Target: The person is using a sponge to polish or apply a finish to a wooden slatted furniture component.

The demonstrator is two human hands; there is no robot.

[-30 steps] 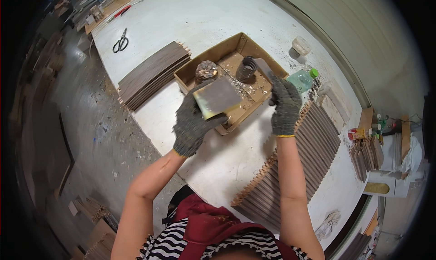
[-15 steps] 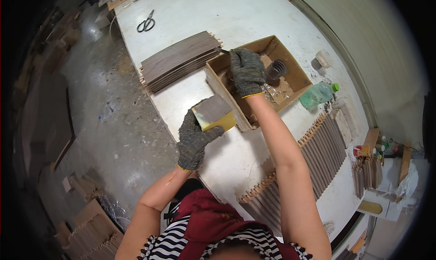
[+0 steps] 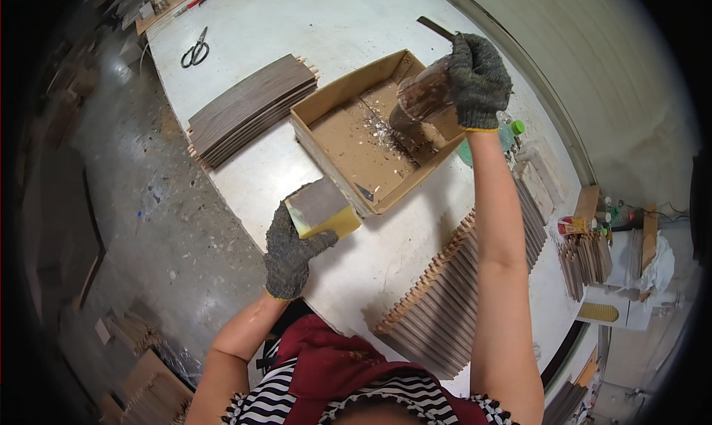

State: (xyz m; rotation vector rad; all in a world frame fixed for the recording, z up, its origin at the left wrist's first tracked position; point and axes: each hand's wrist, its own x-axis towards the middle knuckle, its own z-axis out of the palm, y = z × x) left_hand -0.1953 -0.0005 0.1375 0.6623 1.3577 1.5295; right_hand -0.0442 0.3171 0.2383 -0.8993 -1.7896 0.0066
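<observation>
head: left hand around yellow block, right hand around container and dark strip

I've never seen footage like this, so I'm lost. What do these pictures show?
There is no machine: a person wears a fisheye camera on the head, looking down, so straight edges bend. Every picture comes from it. The gloved left hand holds a yellow block with a grey-brown top. The gloved right hand grips a dark strip and apparently a brown jar-like thing, too blurred to name. On the white table are an open cardboard box with pale crumbs inside, scissors, a stack of curved brown slats, a row of brown slats and a green-capped bottle.
</observation>
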